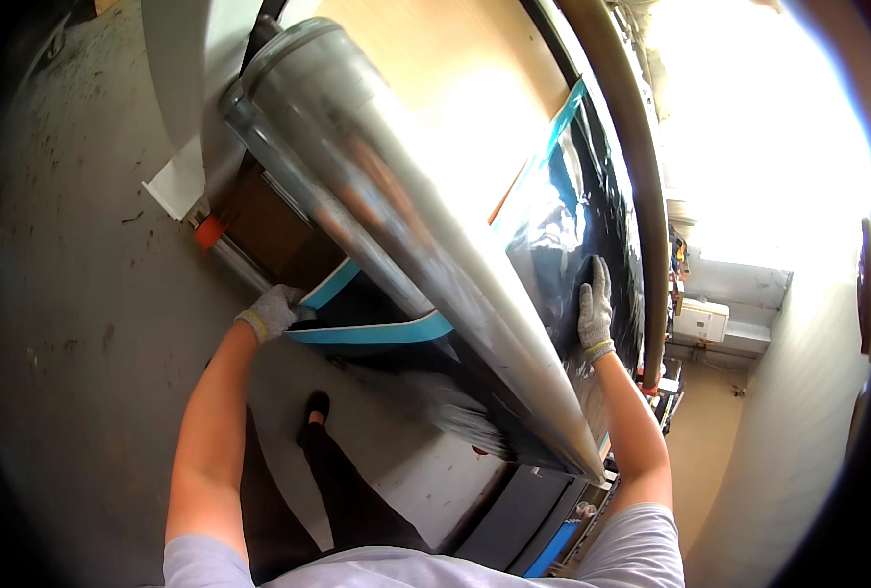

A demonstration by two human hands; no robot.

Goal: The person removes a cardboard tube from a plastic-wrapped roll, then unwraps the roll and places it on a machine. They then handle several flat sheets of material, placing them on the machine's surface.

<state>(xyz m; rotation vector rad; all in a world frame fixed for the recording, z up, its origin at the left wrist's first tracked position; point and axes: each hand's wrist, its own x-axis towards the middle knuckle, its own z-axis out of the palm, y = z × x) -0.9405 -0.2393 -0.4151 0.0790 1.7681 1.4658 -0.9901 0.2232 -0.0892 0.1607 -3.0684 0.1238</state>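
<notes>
My left hand (273, 312), in a grey knit glove, closes on the pointed corner of a glossy black film sheet (367, 302) edged with light-blue strips (372, 334). This part of the film hangs on the near side of a large shiny metal roller (386, 167). Beyond the roller, more black film (553, 250) lies over a pale tabletop (455, 54), also with a blue strip (560, 122) along its edge. My right hand (597, 309), gloved the same way, rests flat on that film with its fingers stretched out. The fingertips of my left hand are partly hidden.
A thinner roller (327, 211) runs beside the large one. A brown rail (641, 147) borders the table's right side. An orange fitting (209, 231) sits on a metal bar at left. The grey floor (82, 323) shows below, with a dark blue-edged box (519, 524) near my legs.
</notes>
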